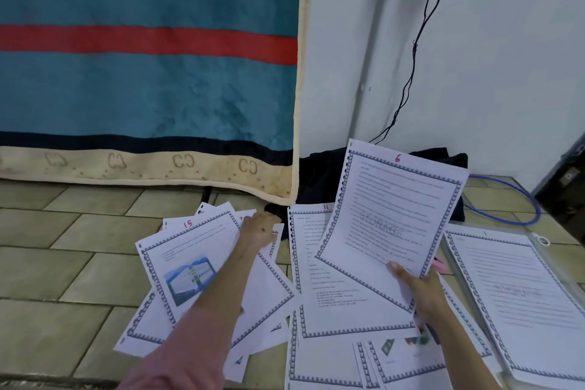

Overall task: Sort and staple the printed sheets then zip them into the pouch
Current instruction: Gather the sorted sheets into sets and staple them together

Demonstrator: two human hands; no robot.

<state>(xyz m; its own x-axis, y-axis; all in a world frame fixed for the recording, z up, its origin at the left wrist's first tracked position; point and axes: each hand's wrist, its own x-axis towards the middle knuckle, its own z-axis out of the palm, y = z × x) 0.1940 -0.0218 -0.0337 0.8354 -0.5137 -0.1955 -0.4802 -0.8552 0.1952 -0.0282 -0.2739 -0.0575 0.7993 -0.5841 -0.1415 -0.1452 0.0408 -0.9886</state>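
Printed sheets lie scattered on the tiled floor [63,263] in the head view, each with a patterned border and a red handwritten number at its top. The right hand [418,290] is raised near the right of the scene, forearm coming in from the near right corner. Its grip is closed on the near edge of the sheet marked 6 [392,225], thumb on top and fingers hidden beneath. That sheet stands tilted up off the floor, long axis running near to far, its numbered top toward the far wall [474,57], its lower left part curving.

The left hand [258,229] reaches far forward, arm in a pink sleeve [177,348] stretched from the near edge. It rests knuckles-up on the far edge of a fanned pile at the left; its fingers curl over the sheets' edge, though whether they pinch a sheet I cannot tell. The topmost there, the sheet marked 15 [190,269], lies flat and is skewed, top pointing far and slightly left.

The sheet marked 11 [310,263] lies between the hands, partly under sheet 6. At the far right a clear pouch [544,242] lies flat with a sheet on or in it. A teal blanket with a red stripe [142,73] hangs at the far left, and a black cable [414,51] runs down the wall.
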